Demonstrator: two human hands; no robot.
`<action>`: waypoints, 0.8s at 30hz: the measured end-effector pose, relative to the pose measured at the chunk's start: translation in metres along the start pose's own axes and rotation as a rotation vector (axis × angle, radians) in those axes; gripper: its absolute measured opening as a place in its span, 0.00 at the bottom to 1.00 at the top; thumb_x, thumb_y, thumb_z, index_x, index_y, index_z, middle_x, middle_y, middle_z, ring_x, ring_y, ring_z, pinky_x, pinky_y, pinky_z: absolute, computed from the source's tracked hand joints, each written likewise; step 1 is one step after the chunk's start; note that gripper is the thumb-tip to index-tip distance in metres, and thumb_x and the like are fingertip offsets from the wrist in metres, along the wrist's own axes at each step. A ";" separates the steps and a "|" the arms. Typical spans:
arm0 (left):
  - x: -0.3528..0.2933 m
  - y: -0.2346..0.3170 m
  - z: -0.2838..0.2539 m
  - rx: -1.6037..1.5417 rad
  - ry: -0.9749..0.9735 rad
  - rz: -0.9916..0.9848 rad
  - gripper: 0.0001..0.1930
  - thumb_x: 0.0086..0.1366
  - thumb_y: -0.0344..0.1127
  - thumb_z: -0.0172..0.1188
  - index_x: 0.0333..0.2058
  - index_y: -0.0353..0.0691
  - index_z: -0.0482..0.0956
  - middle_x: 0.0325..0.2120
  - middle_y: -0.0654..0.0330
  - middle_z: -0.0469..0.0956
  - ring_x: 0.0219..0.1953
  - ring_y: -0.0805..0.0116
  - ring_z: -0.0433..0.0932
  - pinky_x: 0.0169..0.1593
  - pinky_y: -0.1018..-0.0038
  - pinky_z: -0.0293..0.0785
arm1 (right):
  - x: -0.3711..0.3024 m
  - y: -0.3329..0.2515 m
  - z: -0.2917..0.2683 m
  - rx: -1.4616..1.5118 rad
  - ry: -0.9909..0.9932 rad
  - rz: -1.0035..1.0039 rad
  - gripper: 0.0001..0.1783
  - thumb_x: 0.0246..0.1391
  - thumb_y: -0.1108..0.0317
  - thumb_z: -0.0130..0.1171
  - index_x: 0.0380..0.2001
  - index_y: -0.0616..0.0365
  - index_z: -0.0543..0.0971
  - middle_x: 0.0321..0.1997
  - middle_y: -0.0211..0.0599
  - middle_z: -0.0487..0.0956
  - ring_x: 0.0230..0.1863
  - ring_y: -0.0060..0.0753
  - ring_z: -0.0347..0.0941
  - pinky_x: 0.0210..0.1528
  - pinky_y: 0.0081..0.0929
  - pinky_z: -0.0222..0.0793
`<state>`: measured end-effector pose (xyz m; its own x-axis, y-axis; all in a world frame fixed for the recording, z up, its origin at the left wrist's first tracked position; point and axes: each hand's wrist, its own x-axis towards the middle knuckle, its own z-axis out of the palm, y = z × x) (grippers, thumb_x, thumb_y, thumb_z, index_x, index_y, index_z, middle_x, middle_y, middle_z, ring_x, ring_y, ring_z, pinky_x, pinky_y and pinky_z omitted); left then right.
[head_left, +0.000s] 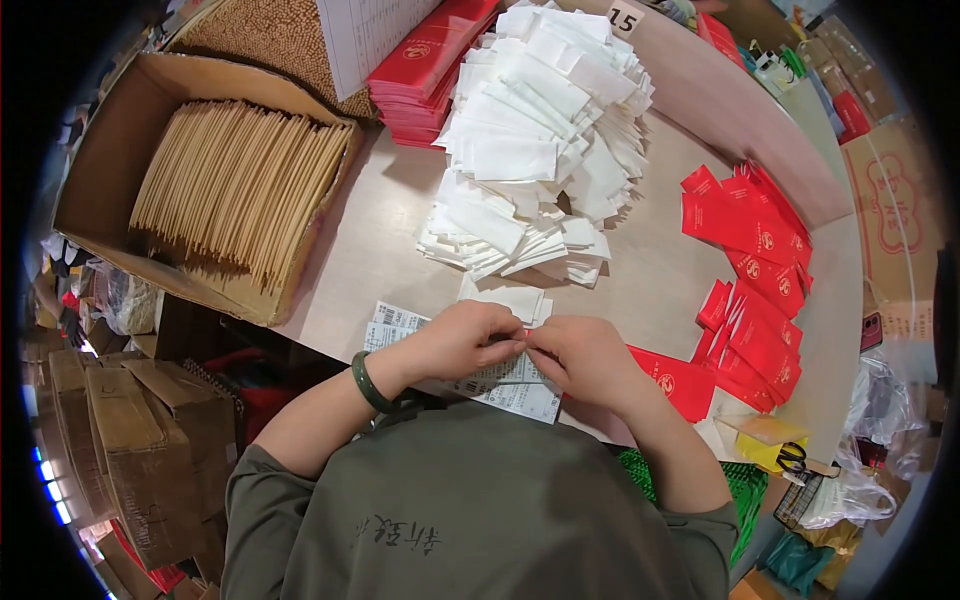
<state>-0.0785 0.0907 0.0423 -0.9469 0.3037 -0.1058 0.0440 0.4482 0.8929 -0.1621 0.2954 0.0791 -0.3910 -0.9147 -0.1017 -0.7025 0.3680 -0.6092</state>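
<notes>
My left hand [465, 340] and my right hand [590, 362] meet in front of my chest, fingers pinched together. Between the fingertips shows a small edge of a red paper packet [531, 331]; my fingers hide most of it. Beneath the hands lie printed paper sheets [530, 400] with dark text and codes. White folded paper napkins [500, 160] form a heaped pile just beyond, the nearest ones close to my fingers. To the right, several red packets [765, 335] with gold emblems are strewn in an overlapping heap, and one flat red packet [670, 382] lies beside my right forearm.
An open cardboard box [90, 170] of wooden chopsticks [235, 185] stands at the left. Behind it are another box of bundled sticks [265, 45] and a stack of red packets [425, 60]. A curved board [760, 130] edges the table's right. Black scissors [791, 458] lie at the right corner.
</notes>
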 end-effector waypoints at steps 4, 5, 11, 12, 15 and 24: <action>-0.002 -0.013 -0.001 -0.245 0.037 -0.068 0.09 0.67 0.36 0.62 0.36 0.35 0.79 0.26 0.56 0.78 0.28 0.66 0.75 0.35 0.71 0.72 | -0.005 -0.013 0.002 0.035 0.137 -0.041 0.07 0.55 0.65 0.59 0.33 0.56 0.80 0.31 0.41 0.79 0.34 0.49 0.76 0.34 0.41 0.71; -0.001 -0.011 -0.003 -0.246 0.036 -0.068 0.09 0.67 0.36 0.62 0.36 0.35 0.79 0.26 0.56 0.78 0.28 0.66 0.75 0.35 0.71 0.72 | -0.006 -0.014 0.003 0.083 0.215 0.009 0.07 0.55 0.65 0.60 0.33 0.56 0.80 0.30 0.41 0.79 0.34 0.49 0.76 0.34 0.41 0.71; -0.003 -0.018 -0.011 0.187 0.164 -0.011 0.08 0.70 0.34 0.58 0.35 0.34 0.78 0.23 0.64 0.74 0.28 0.79 0.68 0.34 0.77 0.69 | -0.018 0.002 -0.015 -0.013 -0.007 0.192 0.09 0.54 0.66 0.62 0.35 0.60 0.80 0.30 0.42 0.78 0.32 0.49 0.75 0.35 0.38 0.72; -0.006 -0.022 -0.013 0.019 0.185 -0.086 0.08 0.69 0.34 0.58 0.35 0.35 0.78 0.23 0.61 0.74 0.27 0.74 0.69 0.34 0.74 0.70 | -0.017 0.003 -0.020 -0.012 -0.015 0.182 0.09 0.54 0.66 0.62 0.35 0.60 0.80 0.30 0.42 0.78 0.32 0.49 0.75 0.35 0.38 0.72; -0.009 -0.030 -0.012 -0.235 0.212 -0.150 0.08 0.69 0.35 0.58 0.36 0.35 0.77 0.24 0.60 0.74 0.27 0.72 0.69 0.35 0.73 0.70 | -0.012 0.009 -0.020 0.145 0.079 0.094 0.12 0.53 0.65 0.63 0.32 0.64 0.77 0.33 0.43 0.76 0.37 0.45 0.75 0.41 0.38 0.71; -0.037 -0.043 -0.039 -0.470 0.213 -0.141 0.08 0.72 0.35 0.55 0.38 0.36 0.74 0.30 0.70 0.70 0.34 0.84 0.67 0.38 0.82 0.68 | 0.005 -0.002 0.014 0.200 0.014 0.223 0.10 0.54 0.67 0.63 0.31 0.64 0.77 0.35 0.41 0.75 0.38 0.44 0.74 0.42 0.35 0.71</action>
<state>-0.0580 0.0278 0.0252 -0.9792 0.0681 -0.1911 -0.1893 0.0324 0.9814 -0.1545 0.2878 0.0684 -0.5315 -0.8121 -0.2407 -0.4676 0.5183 -0.7160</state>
